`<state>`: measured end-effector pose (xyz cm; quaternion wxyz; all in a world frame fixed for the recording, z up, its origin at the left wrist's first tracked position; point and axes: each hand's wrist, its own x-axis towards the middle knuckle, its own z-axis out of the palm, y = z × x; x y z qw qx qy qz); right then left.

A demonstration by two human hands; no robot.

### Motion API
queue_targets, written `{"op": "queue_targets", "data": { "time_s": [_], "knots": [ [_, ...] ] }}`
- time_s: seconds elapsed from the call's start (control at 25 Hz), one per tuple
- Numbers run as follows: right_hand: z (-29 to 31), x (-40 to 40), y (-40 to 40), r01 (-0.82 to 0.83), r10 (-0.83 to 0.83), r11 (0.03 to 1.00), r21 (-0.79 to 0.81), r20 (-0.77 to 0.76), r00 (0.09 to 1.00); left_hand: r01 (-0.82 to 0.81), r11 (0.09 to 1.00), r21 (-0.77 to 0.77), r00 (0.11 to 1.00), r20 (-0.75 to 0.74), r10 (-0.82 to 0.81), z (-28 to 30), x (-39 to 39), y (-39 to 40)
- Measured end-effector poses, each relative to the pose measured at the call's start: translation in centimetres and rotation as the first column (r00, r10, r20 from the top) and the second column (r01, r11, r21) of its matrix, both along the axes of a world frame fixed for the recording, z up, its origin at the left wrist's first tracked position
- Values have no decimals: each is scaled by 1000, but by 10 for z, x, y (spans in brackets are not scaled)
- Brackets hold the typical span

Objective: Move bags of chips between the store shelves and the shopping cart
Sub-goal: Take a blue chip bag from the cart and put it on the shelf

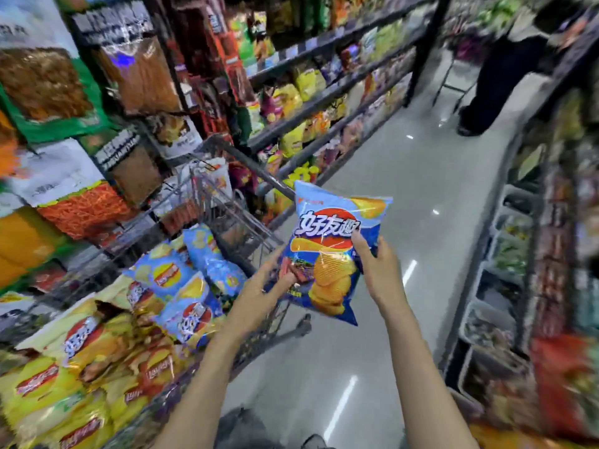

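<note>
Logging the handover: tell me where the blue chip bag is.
Head view, centre: the blue chip bag is held between left hand and right hand, above the floor, right of the shopping cart.

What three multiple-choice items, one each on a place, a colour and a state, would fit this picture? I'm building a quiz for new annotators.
1. Where is the held chip bag?
A. On a shelf
B. In the air right of the cart
C. On the floor

2. What is the bag's main colour?
A. Blue
B. Green
C. Black

3. What is the right hand doing?
A. Hanging empty
B. Pushing the cart
C. Gripping the bag's edge

Answers:
1 B, both hands hold it up above the aisle floor.
2 A, blue pack with red logo.
3 C, fingers curl round its right edge; the left hand touches its lower left.
</note>
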<state>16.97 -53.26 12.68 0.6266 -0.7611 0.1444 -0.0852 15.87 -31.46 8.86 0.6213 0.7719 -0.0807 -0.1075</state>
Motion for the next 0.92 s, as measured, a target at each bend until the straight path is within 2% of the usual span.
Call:
{"op": "queue_targets", "data": {
  "time_s": [0.12,0.24,0.36,0.6,0.92],
  "knots": [
    [0,-10,-68,208,-208,978,-13,22,978,153,988,4,987,44,-153,13,19,-70],
    [-6,-11,-122,409,-406,912,-29,66,911,225,972,68,967,109,-232,17,43,-137],
    [-10,3,-163,504,-504,863,-8,45,863,252,964,88,952,157,-263,20,74,-193],
    [-6,81,-244,556,-557,830,47,10,831,416,906,84,901,95,-423,8,184,-289],
    [6,278,-339,564,-564,825,9,32,825,498,866,48,864,60,-501,22,391,-383]
  ]
}}
